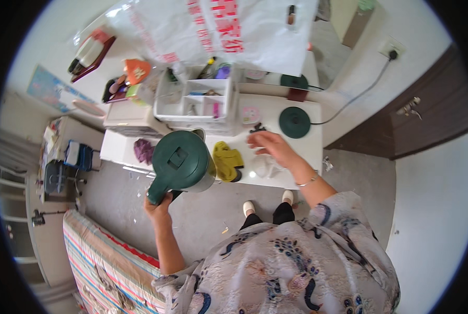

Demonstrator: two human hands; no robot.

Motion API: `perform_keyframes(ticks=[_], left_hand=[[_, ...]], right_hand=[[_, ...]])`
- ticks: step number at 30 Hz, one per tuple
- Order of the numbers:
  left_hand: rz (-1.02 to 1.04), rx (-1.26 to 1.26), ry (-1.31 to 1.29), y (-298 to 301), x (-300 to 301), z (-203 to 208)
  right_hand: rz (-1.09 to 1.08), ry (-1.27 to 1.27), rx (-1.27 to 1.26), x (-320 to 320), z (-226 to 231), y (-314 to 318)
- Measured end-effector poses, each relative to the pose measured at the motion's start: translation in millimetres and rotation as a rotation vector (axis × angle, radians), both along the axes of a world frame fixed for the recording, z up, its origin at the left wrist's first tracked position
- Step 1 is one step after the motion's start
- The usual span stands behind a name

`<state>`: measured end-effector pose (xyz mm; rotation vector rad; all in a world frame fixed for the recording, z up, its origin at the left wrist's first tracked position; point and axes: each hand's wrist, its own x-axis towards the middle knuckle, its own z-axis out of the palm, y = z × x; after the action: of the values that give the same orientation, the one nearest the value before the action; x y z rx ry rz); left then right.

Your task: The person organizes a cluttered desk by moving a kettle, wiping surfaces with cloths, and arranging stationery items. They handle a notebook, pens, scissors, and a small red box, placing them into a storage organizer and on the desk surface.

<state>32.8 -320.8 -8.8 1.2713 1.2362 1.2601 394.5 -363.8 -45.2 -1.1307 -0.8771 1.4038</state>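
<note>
My left hand (159, 205) is wrapped round the dark green handle of an electric kettle (182, 159), which it holds up at the table's front edge. The kettle has a green lid and a pale body. My right hand (271, 148) hovers over the white table (308, 157) with its fingers stretched out and apart. Just beyond its fingertips lies a small dark object (258, 127), too small to name. Beneath that hand is a whitish, see-through item (266, 166). A yellow-green cloth (226, 161) lies between the kettle and my right hand.
The round green kettle base (295, 122) sits at the right, its cord running to a wall socket (392, 51). A white organizer (194, 104) with small items stands at the back. Purple cloth (144, 150) lies left. A striped bed (108, 261) is at lower left.
</note>
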Motion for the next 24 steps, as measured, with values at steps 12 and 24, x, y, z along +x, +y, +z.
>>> perform_keyframes(ticks=[12, 24], left_hand=[[-0.462, -0.133, -0.175, -4, 187, 13], [-0.692, -0.005, -0.062, 61, 364, -21]], right_hand=[[-0.015, 0.007, 0.116, 120, 51, -46], [-0.351, 0.13, 0.277, 228, 20, -43]])
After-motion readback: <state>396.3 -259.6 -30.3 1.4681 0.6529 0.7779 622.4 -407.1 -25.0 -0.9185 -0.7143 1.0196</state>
